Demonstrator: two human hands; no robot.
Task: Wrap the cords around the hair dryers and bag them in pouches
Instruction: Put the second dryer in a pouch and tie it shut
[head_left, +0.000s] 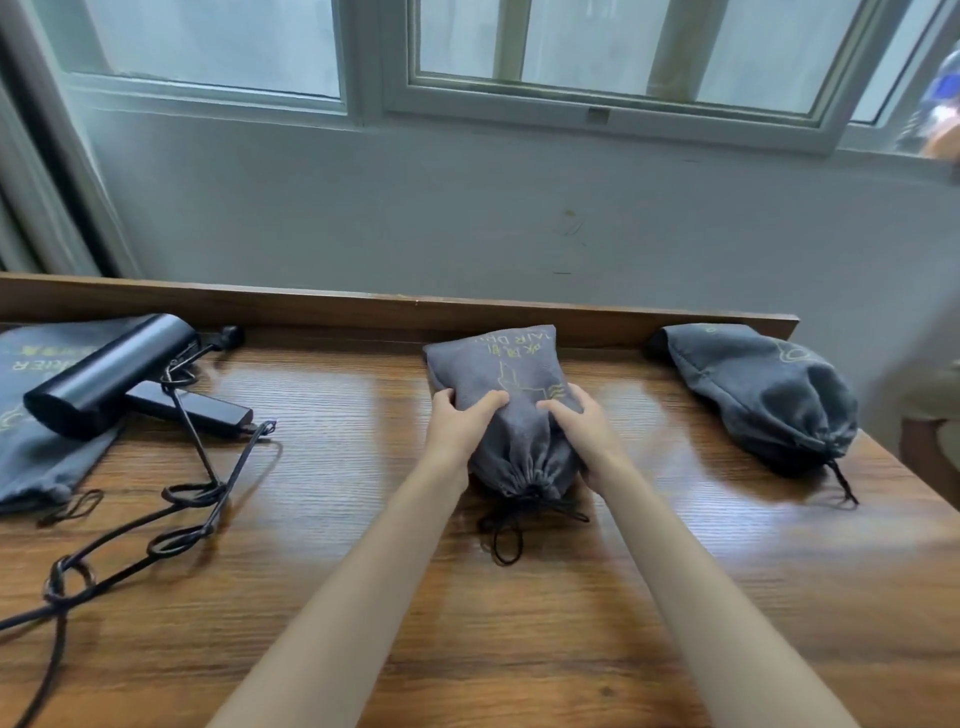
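Both my hands are on the filled grey fabric pouch with yellow print (511, 374), which lies in the middle of the brown wooden tabletop (675, 571), its closed bottom close to the raised wooden ledge (363, 306) at the back. My left hand (457, 415) grips its left side, thumb on top and fingers curled round the edge. My right hand (582, 423) clasps the right side the same way. The pouch's mouth is gathered shut towards me, and its black drawstring (506, 525) trails in a loop on the wood between my forearms.

Well apart to the right lies a second filled grey pouch (758, 389), also cinched. On the left, the black T-shaped hair dryer (104, 379) rests partly on a flat grey pouch (36, 452). Its long black cord (202, 499) lies unwrapped, kinked into loops across the near left of the tabletop, clear of my arms.
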